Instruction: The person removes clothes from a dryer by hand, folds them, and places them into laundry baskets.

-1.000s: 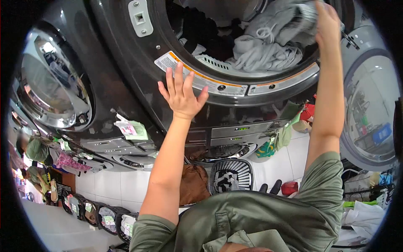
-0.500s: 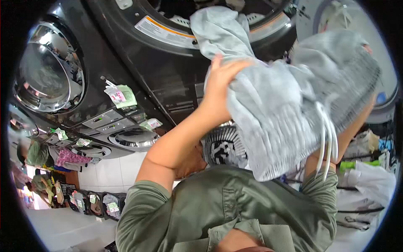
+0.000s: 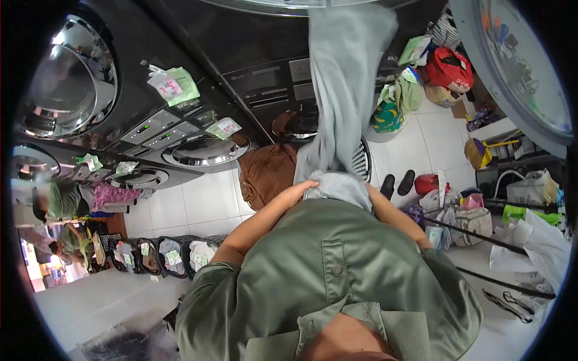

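Note:
Light grey sweatpants (image 3: 346, 78) stretch from my belly up to the rim of the dryer (image 3: 277, 5) at the top of the view. Their blurred legs hang out in front of me. My left hand (image 3: 303, 191) is closed on the bunched waist end, thumb lying over the cloth. At the other side of that bunch is my right hand (image 3: 374, 194), its fingers mostly hidden by the fabric while it holds the waist edge. Behind the cloth a black laundry basket (image 3: 362, 159) shows in part, and brown cloth (image 3: 265, 171) lies to its left.
An open round machine door (image 3: 524, 66) juts in at upper right. Stacked dark machines (image 3: 78, 90) with tagged notes line the left. Bags, including a red one (image 3: 448, 71), and black slippers (image 3: 397, 183) are on the tiled floor at right. Filled baskets (image 3: 171, 256) stand lower left.
The sweatpants have come down from chest height in front of the dryer to my waist, stretched lengthwise. Both hands have dropped towards my belly. My view has tilted lower, revealing more floor.

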### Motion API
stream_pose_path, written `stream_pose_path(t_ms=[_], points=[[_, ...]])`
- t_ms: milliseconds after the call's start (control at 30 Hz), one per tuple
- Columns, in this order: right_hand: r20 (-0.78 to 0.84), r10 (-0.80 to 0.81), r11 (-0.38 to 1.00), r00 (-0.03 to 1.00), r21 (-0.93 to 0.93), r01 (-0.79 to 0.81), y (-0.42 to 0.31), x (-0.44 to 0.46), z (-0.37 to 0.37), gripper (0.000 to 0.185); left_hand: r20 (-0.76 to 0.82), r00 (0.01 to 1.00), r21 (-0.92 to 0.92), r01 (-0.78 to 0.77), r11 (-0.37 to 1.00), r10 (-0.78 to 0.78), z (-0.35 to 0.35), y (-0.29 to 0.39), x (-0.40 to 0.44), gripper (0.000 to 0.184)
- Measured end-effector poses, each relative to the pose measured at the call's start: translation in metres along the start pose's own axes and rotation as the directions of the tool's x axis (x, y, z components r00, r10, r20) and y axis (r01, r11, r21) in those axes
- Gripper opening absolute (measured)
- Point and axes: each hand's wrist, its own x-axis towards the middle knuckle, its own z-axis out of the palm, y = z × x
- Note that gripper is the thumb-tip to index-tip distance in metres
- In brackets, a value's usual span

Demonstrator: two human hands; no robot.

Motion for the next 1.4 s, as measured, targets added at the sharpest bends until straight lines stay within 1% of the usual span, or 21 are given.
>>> stream_pose_path(t_ms=[133,200,233,300,400,467,533,600,733,833,867,900,933,1000,1033,1067,1133,1200,1233,1333,1400], points=[[0.256,0.257,0.809,0.932,0.471,-0.352,-0.004,-0.017,-0.005,0.035,-0.064,0.994,-0.094,-0.098,0.991,0.093,0.0,0.005,0.002,0.051],[0.333,0.277,0.745,0.901,0.518,-0.42,-0.014,-0.021,-0.017,0.035,-0.077,0.97,0.257,-0.206,0.944,0.232,0.005,0.02,-0.004,0.046],[0.323,0.265,0.747,0.909,0.527,-0.405,-0.019,-0.024,-0.021,0.036,-0.094,0.945,0.163,-0.296,0.941,0.313,0.014,0.027,-0.012,0.04],[0.245,0.124,0.773,0.962,0.584,-0.249,-0.032,-0.021,-0.025,0.041,-0.09,0.912,0.152,-0.384,0.911,0.4,0.026,0.037,-0.024,0.036],[-0.082,-0.284,0.793,0.955,0.541,0.282,-0.06,-0.034,-0.027,0.049,-0.155,0.798,0.033,-0.585,0.81,0.582,0.044,0.052,-0.05,0.03],[-0.231,-0.627,0.66,0.744,0.35,0.665,-0.08,-0.054,-0.032,0.054,-0.232,0.748,-0.22,-0.663,0.716,0.622,0.052,0.06,-0.064,0.03],[-0.247,-0.851,0.46,0.464,0.075,0.885,-0.106,-0.069,-0.032,0.06,-0.246,0.677,-0.352,-0.729,0.587,0.694,0.066,0.069,-0.092,0.032],[-0.223,-0.893,0.436,0.391,-0.21,0.875,-0.133,-0.083,-0.027,0.045,-0.219,0.669,-0.324,-0.736,0.594,0.71,0.063,0.068,-0.105,0.033],[-0.223,-0.923,0.353,0.314,-0.159,0.922,-0.17,-0.085,-0.019,0.023,-0.2,0.559,-0.439,-0.785,0.436,0.805,0.06,0.055,-0.132,0.032],[-0.239,-0.877,0.447,0.418,-0.084,0.891,-0.183,-0.076,-0.019,0.01,-0.188,0.475,-0.369,-0.845,0.386,0.86,0.053,0.041,-0.147,0.036],[-0.262,-0.798,0.563,0.542,-0.004,0.827,-0.192,-0.079,-0.021,0.009,-0.191,0.468,-0.367,-0.849,0.379,0.863,0.052,0.04,-0.156,0.036],[-0.176,-0.765,0.576,0.619,0.244,0.78,-0.207,-0.079,-0.023,0.01,-0.173,0.405,0.12,-0.896,0.427,0.898,0.048,0.041,-0.166,0.048],[-0.073,-0.73,0.574,0.679,0.474,0.668,-0.222,-0.079,-0.027,0.011,-0.124,0.368,0.576,-0.729,0.369,0.922,0.049,0.045,-0.178,0.061],[0.331,-0.82,0.56,0.468,0.29,0.776,-0.255,-0.092,-0.041,0.004,0.049,-0.082,0.838,-0.539,-0.085,0.995,0.058,0.061,-0.194,0.096],[0.475,-0.781,0.525,0.405,0.149,0.838,-0.277,-0.109,-0.043,0.007,0.204,0.037,0.873,-0.46,-0.164,0.978,0.07,0.074,-0.205,0.107],[0.467,-0.842,0.421,0.269,0.258,0.87,-0.291,-0.115,-0.036,0.011,0.372,0.084,0.889,-0.318,-0.329,0.924,0.079,0.084,-0.207,0.096],[0.605,-0.76,0.445,0.239,0.216,0.869,-0.322,-0.118,-0.049,0.013,0.132,0.542,0.925,-0.368,0.093,0.83,0.083,0.098,-0.217,0.075],[0.582,-0.772,0.416,0.256,0.157,0.896,-0.353,-0.127,-0.079,0.014,0.072,0.696,0.955,-0.254,0.152,0.715,0.042,0.1,-0.216,0.053],[0.617,-0.723,0.485,0.312,0.131,0.865,-0.365,-0.124,-0.097,0.016,-0.072,0.736,0.986,-0.048,0.158,0.673,0.03,0.107,-0.231,0.044],[0.79,-0.438,0.493,0.429,-0.188,0.85,-0.372,-0.079,-0.136,0.025,-0.126,0.446,0.981,0.187,0.045,0.886,0.011,0.132,-0.304,0.044],[0.753,-0.339,0.492,0.565,-0.369,0.788,-0.366,-0.053,-0.148,0.031,-0.17,0.5,0.977,-0.029,0.213,0.849,0.03,0.148,-0.342,0.04]])
